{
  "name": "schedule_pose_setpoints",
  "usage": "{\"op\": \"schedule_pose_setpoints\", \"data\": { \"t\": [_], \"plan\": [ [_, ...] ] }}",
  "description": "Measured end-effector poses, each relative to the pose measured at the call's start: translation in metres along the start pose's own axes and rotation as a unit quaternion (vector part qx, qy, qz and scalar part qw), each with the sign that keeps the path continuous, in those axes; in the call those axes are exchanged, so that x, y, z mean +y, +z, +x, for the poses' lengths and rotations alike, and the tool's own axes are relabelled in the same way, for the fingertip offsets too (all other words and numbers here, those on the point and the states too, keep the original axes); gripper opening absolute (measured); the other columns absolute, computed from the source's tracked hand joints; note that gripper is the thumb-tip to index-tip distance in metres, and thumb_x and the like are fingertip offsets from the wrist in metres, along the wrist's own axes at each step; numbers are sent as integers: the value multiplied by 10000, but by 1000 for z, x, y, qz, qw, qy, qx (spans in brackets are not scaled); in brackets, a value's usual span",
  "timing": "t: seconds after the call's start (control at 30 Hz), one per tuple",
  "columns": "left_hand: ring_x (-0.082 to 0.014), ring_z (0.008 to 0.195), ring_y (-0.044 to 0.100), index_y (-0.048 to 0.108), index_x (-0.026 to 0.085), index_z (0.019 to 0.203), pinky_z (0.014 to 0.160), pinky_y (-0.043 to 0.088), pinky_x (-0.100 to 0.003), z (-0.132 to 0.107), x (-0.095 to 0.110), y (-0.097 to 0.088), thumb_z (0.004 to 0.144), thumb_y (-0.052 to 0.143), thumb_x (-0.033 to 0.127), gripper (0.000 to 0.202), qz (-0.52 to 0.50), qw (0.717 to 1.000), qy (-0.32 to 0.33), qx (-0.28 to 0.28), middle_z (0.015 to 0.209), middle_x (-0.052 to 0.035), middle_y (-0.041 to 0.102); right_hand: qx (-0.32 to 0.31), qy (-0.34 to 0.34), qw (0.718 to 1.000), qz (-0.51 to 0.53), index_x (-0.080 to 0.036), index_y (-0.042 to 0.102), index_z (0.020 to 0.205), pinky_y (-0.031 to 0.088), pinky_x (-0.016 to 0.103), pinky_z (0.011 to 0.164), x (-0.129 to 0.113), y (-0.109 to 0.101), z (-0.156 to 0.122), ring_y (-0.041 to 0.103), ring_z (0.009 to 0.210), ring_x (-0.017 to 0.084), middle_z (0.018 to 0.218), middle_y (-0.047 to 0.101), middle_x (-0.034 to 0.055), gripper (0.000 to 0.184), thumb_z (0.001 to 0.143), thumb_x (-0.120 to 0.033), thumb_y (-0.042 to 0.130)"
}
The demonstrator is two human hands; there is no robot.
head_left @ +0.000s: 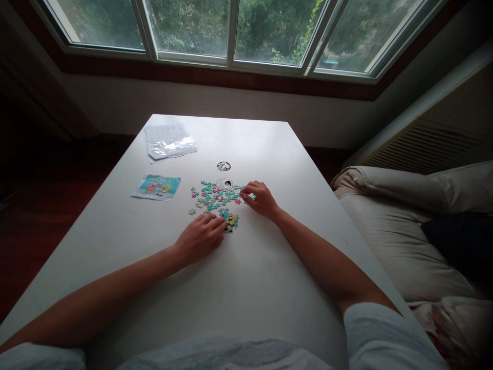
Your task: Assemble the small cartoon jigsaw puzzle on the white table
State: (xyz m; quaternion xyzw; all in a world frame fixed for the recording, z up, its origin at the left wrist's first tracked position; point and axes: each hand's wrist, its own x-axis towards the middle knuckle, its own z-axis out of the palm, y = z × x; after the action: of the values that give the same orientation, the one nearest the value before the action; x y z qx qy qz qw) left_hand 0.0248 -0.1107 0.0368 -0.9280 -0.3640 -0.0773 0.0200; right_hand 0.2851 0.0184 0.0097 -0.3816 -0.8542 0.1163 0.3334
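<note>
The joined puzzle section [232,222], with its yellow cartoon figure, lies flat on the white table [250,293], on the near side of the loose puzzle pieces [210,198]. Its joints look shallow, so a sideways push from the left hand [202,235] could spring them apart or skew the section. A careless sweep by the right hand [262,199] could scatter or flip pieces, and their similar teal colours could lead to a wrong match.

The section sits right at the left fingertips, which seem to touch or cover its left edge. The left fingers lie close together, bent downward; whether they press or grip is unclear. The right hand is beyond and to the right of the section, apart from it, at the pile's right edge. Its thumb and forefinger stand slightly apart near a small teal piece [252,196]; whether they hold anything cannot be made out.

Farther out, a round disc [224,184] lies among the loose pieces, possibly hiding some.
</note>
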Motion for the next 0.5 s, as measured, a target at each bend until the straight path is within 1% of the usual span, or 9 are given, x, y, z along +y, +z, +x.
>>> {"op": "schedule_pose_setpoints", "data": {
  "t": [0.07, 0.13, 0.2, 0.27, 0.4, 0.47, 0.5],
  "plan": [
    [-270, 1250, 527, 581, 190, 1338, 1032, 449, -434, 0, -2, 6, 986, 513, 254, 364, -14, 1000, -8, 17, 1365, -101, 613, 16, 18, 1000, 7, -224, 687, 827, 377, 368, 827, 6, -4, 1, 571, 793, 192, 809, 670, 27, 196, 962, -334, 597],
    [-285, 1308, 492, 584, 192, 1331, 1065, 436, -451, 1, -4, 11, 982, 529, 269, 362, -26, 999, -12, 31, 1387, -100, 600, 30, 33, 999, 17, -222, 684, 825, 385, 367, 816, 10, -5, 1, 573, 780, 191, 800, 668, 25, 190, 956, -331, 599],
    [-287, 1340, 471, 588, 196, 1322, 1092, 424, -462, 2, -5, 16, 978, 543, 280, 357, -39, 998, -13, 39, 1395, -97, 595, 40, 42, 998, 25, -221, 683, 825, 391, 365, 809, 13, -5, 0, 577, 778, 190, 793, 666, 23, 186, 952, -328, 600],
    [-276, 1333, 482, 591, 207, 1317, 1097, 428, -461, 2, -6, 18, 975, 552, 286, 352, -54, 998, -15, 41, 1382, -93, 603, 38, 45, 998, 28, -222, 684, 822, 394, 365, 809, 13, -3, -1, 579, 779, 191, 792, 668, 23, 190, 950, -335, 599],
    [-254, 1300, 508, 594, 232, 1319, 1104, 434, -442, 3, -9, 17, 979, 545, 298, 350, -80, 995, -25, 49, 1360, -82, 614, 18, 43, 999, 22, -223, 684, 808, 393, 370, 823, 10, 2, -2, 574, 777, 193, 800, 680, 30, 212, 950, -353, 595],
    [-250, 1301, 503, 611, 236, 1301, 1128, 415, -444, 5, -17, 15, 991, 520, 308, 331, -83, 994, -39, 61, 1368, -75, 610, 13, 42, 999, 23, -222, 686, 808, 391, 369, 828, 9, 3, -2, 574, 781, 192, 799, 681, 30, 214, 951, -351, 592],
    [-253, 1313, 492, 625, 238, 1284, 1134, 407, -450, 6, -24, 13, 1000, 501, 316, 319, -80, 993, -55, 70, 1375, -73, 607, 13, 41, 999, 24, -221, 687, 808, 390, 368, 828, 9, 4, -2, 575, 780, 191, 795, 680, 29, 213, 951, -348, 591]
  ]
}}
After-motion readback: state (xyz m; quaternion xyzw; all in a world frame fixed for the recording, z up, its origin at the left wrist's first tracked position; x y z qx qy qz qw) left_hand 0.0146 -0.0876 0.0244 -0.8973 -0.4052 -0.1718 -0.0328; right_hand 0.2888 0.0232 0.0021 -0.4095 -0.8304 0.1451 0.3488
